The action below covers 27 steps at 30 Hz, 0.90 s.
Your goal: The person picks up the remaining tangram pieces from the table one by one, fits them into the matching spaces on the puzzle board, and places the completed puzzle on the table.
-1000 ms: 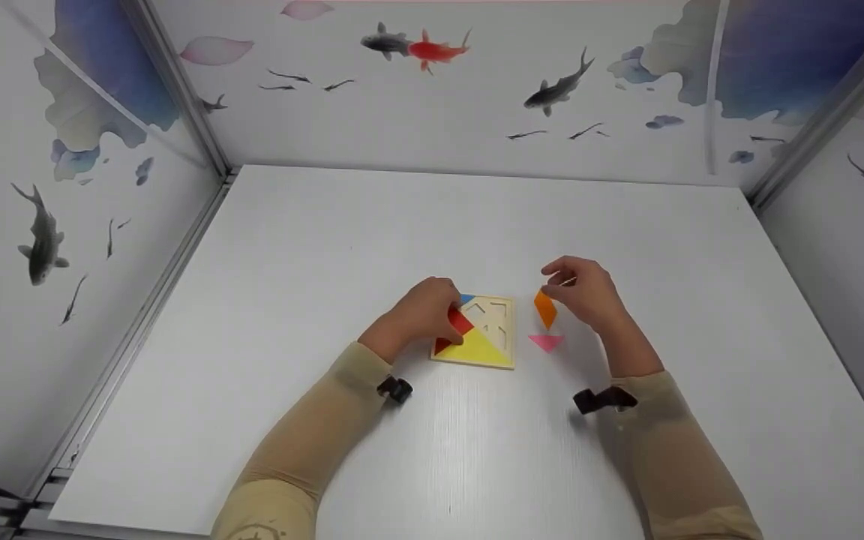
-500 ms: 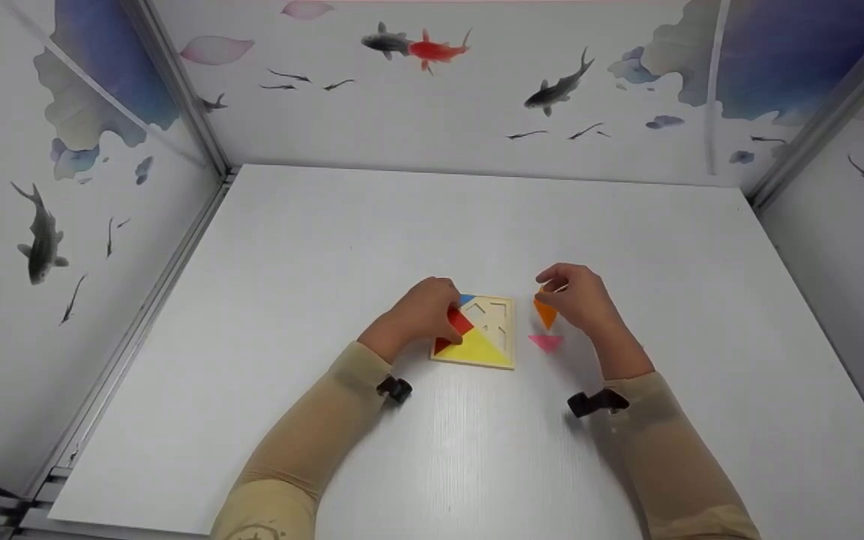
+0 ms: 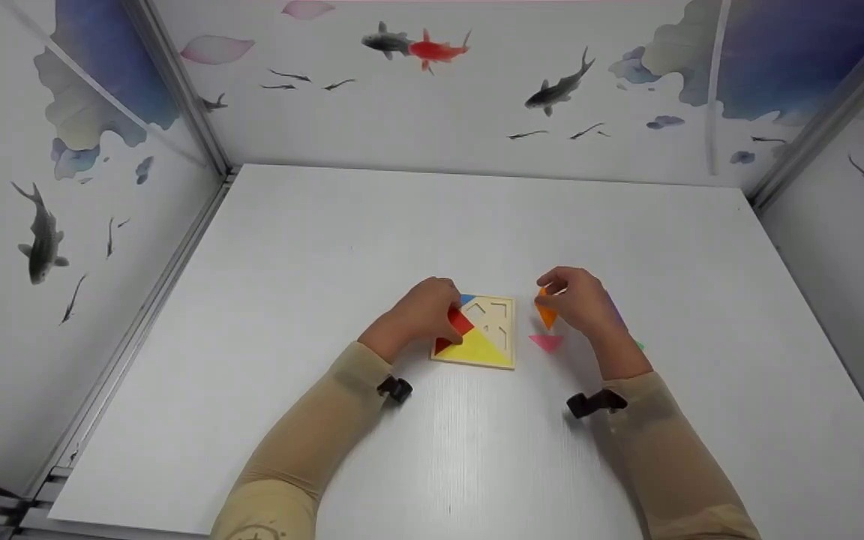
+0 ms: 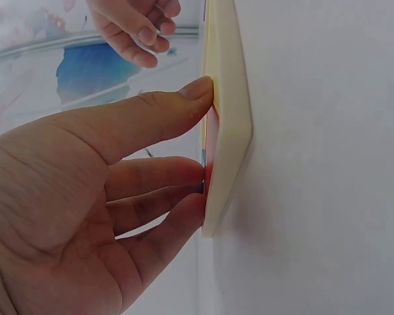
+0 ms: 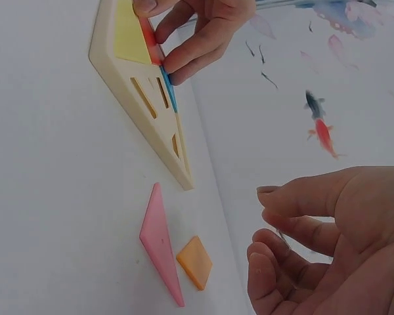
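Observation:
In the head view my left hand (image 3: 423,309) lies over a wooden tangram tray (image 3: 510,315). Its thumb and fingertips press on the red piece (image 3: 461,322) and the edge of the yellow triangle (image 3: 483,348); a blue piece (image 3: 466,298) shows past the fingers. My right hand (image 3: 580,300) hovers right of the tray, thumb and forefinger close together, fingers loosely curled around nothing. Just below it, an orange parallelogram (image 5: 195,262) lies flat on the table, apart from the fingers in the right wrist view. Beside that lies a pink triangle (image 5: 159,243).
Bare recesses (image 3: 493,319) show in the tray's right part. A purple edge (image 3: 616,309) and a green tip (image 3: 640,345) peek out behind my right wrist. The white table (image 3: 372,225) is bounded by printed walls at the back and sides.
My right hand has shifted slightly left and toward me, covering part of the orange parallelogram in the head view. Purple and green bits now show behind that wrist. My left hand stays put.

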### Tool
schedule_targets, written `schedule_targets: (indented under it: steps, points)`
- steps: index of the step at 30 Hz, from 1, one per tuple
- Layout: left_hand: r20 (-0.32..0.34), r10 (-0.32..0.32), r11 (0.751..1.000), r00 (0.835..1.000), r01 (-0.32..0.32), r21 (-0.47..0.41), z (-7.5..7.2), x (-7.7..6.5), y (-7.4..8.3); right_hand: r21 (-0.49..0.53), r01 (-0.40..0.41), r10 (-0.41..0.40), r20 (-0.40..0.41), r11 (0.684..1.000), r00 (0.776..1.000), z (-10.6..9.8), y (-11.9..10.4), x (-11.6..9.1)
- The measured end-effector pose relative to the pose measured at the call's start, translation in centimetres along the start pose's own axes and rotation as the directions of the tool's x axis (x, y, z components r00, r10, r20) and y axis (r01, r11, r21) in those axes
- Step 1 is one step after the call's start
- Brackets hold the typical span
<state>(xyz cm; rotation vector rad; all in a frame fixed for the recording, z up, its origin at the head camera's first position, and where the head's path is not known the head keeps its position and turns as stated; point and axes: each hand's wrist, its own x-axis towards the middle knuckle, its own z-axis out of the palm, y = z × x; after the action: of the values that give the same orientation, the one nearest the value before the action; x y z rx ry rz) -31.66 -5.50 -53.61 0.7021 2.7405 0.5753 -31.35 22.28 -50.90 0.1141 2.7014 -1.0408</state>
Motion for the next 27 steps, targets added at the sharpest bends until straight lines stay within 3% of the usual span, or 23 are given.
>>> schedule_targets:
  steps: [9,27]
  points:
    - [0.004,-0.006,1.000,1.000,0.006,-0.002,-0.1,0.0,0.0,-0.031,-0.013,0.013,-0.006,0.999,1.000,0.1,0.3,0.1]
    - [-0.002,0.010,1.000,1.000,-0.010,0.007,-0.1,-0.1,0.0,-0.241,0.011,-0.025,-0.055,0.970,0.998,1.7,0.4,0.4]
